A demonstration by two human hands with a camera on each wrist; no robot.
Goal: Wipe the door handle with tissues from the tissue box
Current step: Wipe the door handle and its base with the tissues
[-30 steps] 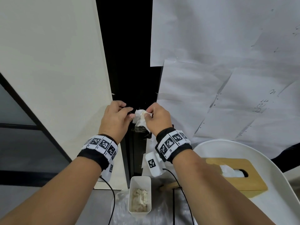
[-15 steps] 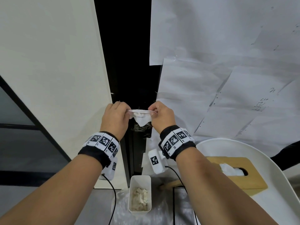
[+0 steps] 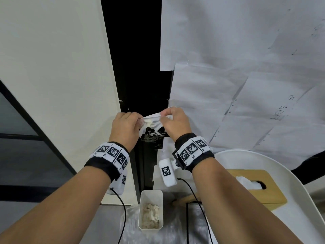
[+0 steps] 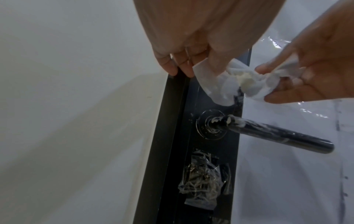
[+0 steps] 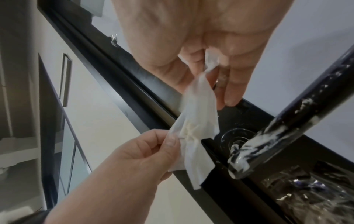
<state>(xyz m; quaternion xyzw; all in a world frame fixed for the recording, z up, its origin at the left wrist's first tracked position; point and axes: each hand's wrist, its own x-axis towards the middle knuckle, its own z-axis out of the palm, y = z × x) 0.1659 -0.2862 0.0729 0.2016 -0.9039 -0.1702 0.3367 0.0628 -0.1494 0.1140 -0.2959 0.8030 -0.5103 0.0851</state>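
Note:
Both hands hold one white tissue (image 3: 151, 120) stretched between them, just above the black door handle (image 4: 275, 133). My left hand (image 3: 125, 127) pinches its left edge and my right hand (image 3: 175, 123) pinches the right edge. The tissue (image 4: 239, 81) carries a yellowish smear in its middle, also seen on the tissue (image 5: 195, 133) in the right wrist view. White smears streak the handle (image 5: 277, 133) near its round base. In the head view the hands hide the handle. The wooden tissue box (image 3: 258, 189) sits at the lower right with a tissue sticking out.
The tissue box rests on a white round tray (image 3: 299, 187). A white bin (image 3: 150, 213) with crumpled tissues stands on the floor below the hands. Paper sheets (image 3: 246, 76) cover the door at right. Clear plastic wrap (image 4: 203, 178) is taped under the handle. A white wall (image 3: 52, 67) is at left.
The hands have drawn apart and risen a little, and the crumpled tissue between them is now spread out into a wider sheet.

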